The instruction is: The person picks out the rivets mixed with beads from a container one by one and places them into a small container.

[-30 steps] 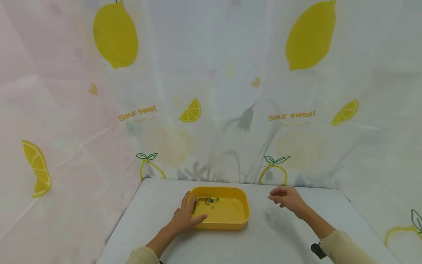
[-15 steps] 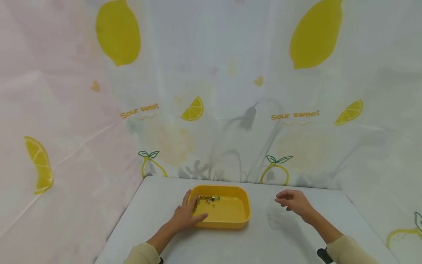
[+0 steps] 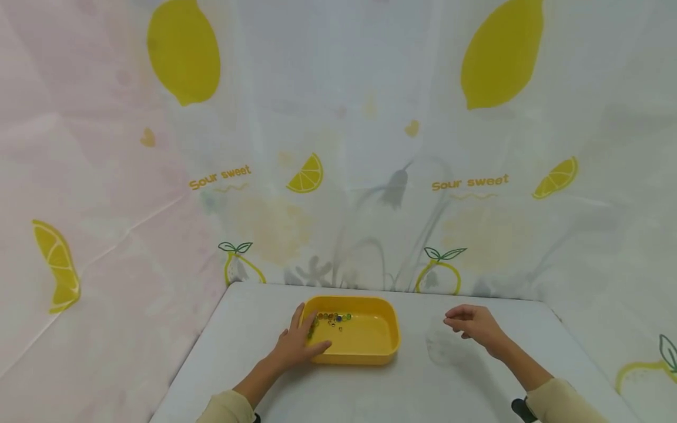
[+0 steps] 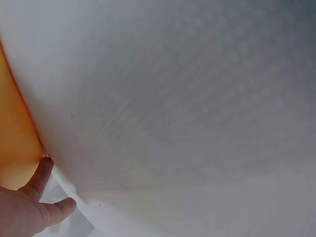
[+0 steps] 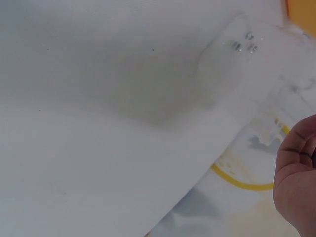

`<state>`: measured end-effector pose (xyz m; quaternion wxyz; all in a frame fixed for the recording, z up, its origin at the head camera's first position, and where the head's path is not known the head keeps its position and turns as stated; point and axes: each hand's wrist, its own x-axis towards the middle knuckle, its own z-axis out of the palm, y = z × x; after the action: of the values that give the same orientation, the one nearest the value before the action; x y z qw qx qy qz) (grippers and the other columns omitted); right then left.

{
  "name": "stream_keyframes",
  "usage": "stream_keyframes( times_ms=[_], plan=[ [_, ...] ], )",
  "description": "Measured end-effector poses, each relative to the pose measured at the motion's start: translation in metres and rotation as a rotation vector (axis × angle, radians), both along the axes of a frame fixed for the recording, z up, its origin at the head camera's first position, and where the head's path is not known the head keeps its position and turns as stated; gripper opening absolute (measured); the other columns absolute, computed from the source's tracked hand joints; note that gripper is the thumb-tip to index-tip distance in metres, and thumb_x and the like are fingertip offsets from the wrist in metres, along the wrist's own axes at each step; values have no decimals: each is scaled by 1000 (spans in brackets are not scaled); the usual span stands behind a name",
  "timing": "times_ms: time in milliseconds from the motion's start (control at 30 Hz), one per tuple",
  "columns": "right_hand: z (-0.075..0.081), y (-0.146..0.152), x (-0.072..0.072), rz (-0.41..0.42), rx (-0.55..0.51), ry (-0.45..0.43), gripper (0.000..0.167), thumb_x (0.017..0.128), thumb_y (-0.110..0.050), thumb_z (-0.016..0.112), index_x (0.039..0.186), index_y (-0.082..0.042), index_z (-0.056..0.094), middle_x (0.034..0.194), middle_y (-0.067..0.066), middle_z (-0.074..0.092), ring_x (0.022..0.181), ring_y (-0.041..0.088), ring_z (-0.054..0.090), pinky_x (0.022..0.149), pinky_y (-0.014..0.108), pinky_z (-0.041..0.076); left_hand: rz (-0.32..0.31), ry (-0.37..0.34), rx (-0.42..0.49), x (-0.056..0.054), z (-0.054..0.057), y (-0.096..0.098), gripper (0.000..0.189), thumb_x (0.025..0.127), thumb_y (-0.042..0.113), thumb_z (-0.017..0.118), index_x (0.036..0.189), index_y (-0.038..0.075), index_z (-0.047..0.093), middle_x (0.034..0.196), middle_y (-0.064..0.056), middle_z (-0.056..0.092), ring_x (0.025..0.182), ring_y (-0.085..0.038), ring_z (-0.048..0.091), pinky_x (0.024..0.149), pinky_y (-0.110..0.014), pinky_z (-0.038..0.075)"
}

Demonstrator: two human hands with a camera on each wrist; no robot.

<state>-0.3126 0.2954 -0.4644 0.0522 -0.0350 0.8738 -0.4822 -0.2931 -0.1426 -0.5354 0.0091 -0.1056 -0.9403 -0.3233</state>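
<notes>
A yellow rectangular tray stands on the white table. Along its back and left sides run several small round glass beads, green, amber and blue, with a few tiny clear pieces beside them. My left hand rests over the tray's left end with spread fingers, covering part of that row. To the right, my right hand hovers with curled fingers, thumb and fingertips brought together; I cannot tell whether something is between them. Left of it is a clear container with a few clear beads in it.
A pale curtain printed with lemons hangs behind and beside the table. The clear container is hard to see against the white surface. A shadow from the right arm falls on the table.
My right hand has shifted slightly to the right, away from the tray. My left hand stays over the tray's left end, and the tray and beads stay put; the head view sways slightly.
</notes>
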Motion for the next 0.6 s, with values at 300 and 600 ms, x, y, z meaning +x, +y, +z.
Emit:
stream_keyframes(
  times_ms=[300, 600],
  plan=[
    [-3, 3, 6, -37, 23, -42, 29, 90, -21, 72, 107, 3, 69, 95, 14, 72, 84, 21, 65, 66, 31, 53, 10, -12, 17, 1, -7, -2, 89, 85, 61, 66, 153, 13, 36, 164, -21, 8, 129, -48, 49, 105, -73, 28],
    [-5, 5, 7, -33, 35, -47, 31, 89, -21, 73, 107, 4, 69, 97, 14, 72, 82, 18, 64, 65, 30, 53, -4, -12, 18, 1, -3, -2, 88, 86, 61, 65, 153, 12, 35, 164, -21, 6, 129, -48, 48, 105, -73, 28]
  ],
)
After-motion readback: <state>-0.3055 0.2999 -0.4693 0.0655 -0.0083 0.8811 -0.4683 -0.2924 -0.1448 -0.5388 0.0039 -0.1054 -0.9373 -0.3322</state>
